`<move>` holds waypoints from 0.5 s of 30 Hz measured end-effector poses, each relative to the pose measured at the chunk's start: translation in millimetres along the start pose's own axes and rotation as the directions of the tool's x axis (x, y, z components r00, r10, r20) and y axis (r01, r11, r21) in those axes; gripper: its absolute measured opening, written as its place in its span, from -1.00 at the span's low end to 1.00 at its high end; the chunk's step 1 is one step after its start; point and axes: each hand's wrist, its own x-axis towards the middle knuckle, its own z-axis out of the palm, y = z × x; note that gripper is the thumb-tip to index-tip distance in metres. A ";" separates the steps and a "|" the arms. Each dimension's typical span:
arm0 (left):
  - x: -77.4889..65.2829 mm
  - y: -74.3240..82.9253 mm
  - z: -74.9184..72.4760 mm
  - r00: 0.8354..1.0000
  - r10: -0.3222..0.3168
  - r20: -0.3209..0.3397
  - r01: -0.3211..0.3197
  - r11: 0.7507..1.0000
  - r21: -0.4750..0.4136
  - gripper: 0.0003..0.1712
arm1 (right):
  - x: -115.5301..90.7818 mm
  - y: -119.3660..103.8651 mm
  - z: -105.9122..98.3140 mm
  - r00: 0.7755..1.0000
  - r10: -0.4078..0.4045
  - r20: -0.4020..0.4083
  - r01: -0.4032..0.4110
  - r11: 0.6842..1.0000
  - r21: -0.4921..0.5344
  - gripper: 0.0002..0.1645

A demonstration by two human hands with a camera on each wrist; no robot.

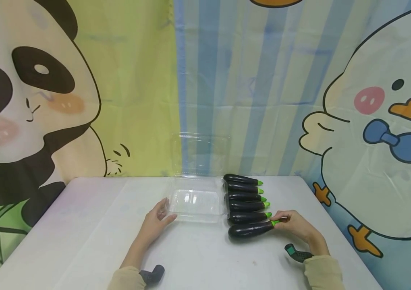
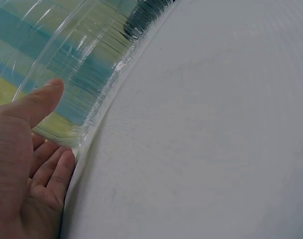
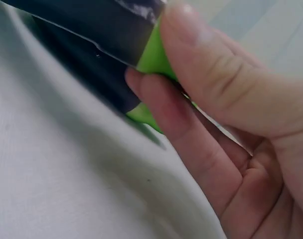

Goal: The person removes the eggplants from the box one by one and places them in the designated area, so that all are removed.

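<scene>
A clear plastic box with its lid standing up behind it lies open on the table. My left hand holds the box's front left corner, the thumb over the edge and the fingers bent against the side. Right of the box, several glossy dark eggplants with green stem ends lie in a row. Thumb and fingers of my right hand pinch the green end of the nearest eggplant. In the right wrist view, this eggplant shows only in part.
The white table ends at a cloth backdrop printed with a panda and a white bird. A dark wrist device sits at the left cuff, and another at the right.
</scene>
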 end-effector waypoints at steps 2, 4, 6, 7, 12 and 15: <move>-0.4 0.8 -0.5 1.000 -0.001 0.000 0.001 1.000 -0.005 -0.01 | 1.5 0.1 0.4 1.000 -0.013 -0.009 0.012 0.999 -0.037 -0.63; -0.7 1.1 -0.8 1.000 -0.001 -0.001 0.001 1.000 -0.012 -0.01 | 3.7 -0.2 1.4 1.000 -0.009 -0.019 0.008 0.998 -0.062 -0.62; -0.9 0.7 -0.8 1.000 0.000 0.001 0.000 1.000 -0.020 0.00 | 5.9 -0.8 2.4 1.000 -0.001 -0.021 -0.001 0.996 -0.094 -0.61; -1.0 0.2 -0.6 1.000 0.002 0.001 -0.002 1.000 -0.024 0.00 | 7.0 -0.5 2.9 1.000 -0.001 -0.019 -0.001 0.994 -0.112 -0.62; -2.6 1.0 -0.5 1.000 0.007 0.005 -0.007 1.000 -0.030 0.00 | 7.7 -4.4 7.0 1.000 -0.022 -0.004 0.021 0.982 -0.190 -0.69; -4.5 3.3 -1.4 1.000 0.015 0.013 -0.014 0.999 -0.044 0.01 | 5.1 -9.7 8.7 0.999 -0.052 0.008 0.053 0.970 -0.237 -0.72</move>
